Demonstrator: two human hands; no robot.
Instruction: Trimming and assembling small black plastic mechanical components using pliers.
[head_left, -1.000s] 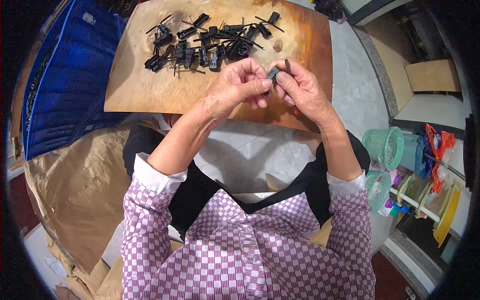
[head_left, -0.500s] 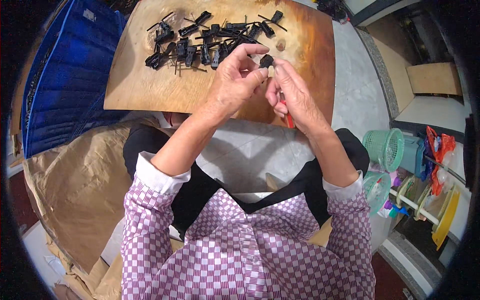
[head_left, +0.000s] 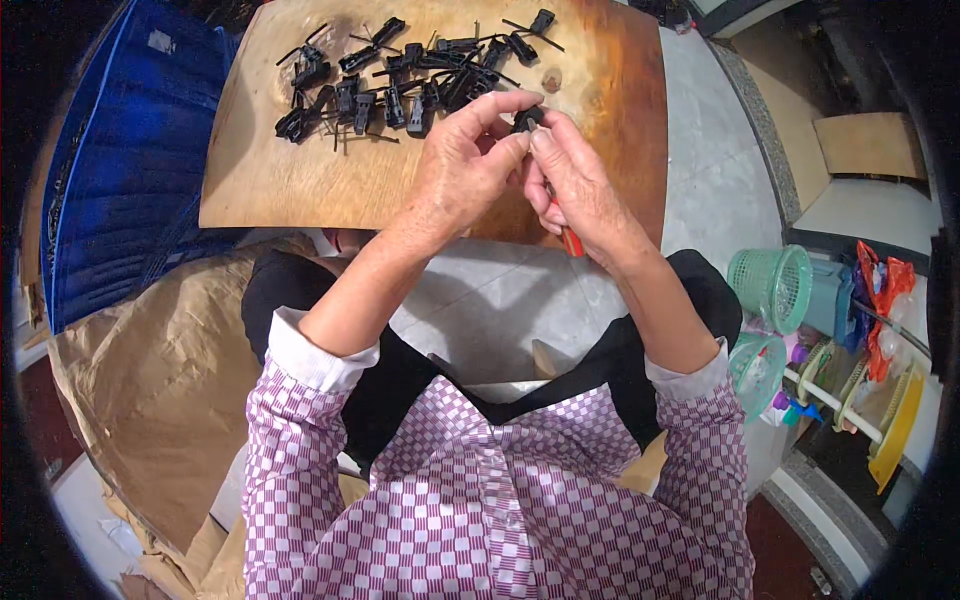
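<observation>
My left hand (head_left: 462, 152) is closed, its thumb and fingertips pinching a small black plastic part (head_left: 527, 120) above the near half of the wooden table. My right hand (head_left: 582, 190) is closed round a slim tool with a red handle (head_left: 572, 242); the handle's end sticks out below the palm. The right thumb and fingertips meet the black part, which hides the tool's working end, so its exact kind cannot be told. Beyond my hands lies a loose cluster of similar black plastic parts (head_left: 394, 107), several with thin dark strips sticking out.
The wooden table (head_left: 290, 190) has a burnt-looking right side. Blue corrugated sheeting (head_left: 130, 170) stands at the left, over crumpled brown paper (head_left: 170, 390). At the right are green baskets (head_left: 770, 290), red plastic bags (head_left: 880, 300) and a rack with a yellow end (head_left: 897, 430).
My hands have drawn closer together round the black part, with the right thumb now against it. The red handle has tilted slightly. The whole view has shifted a little.
</observation>
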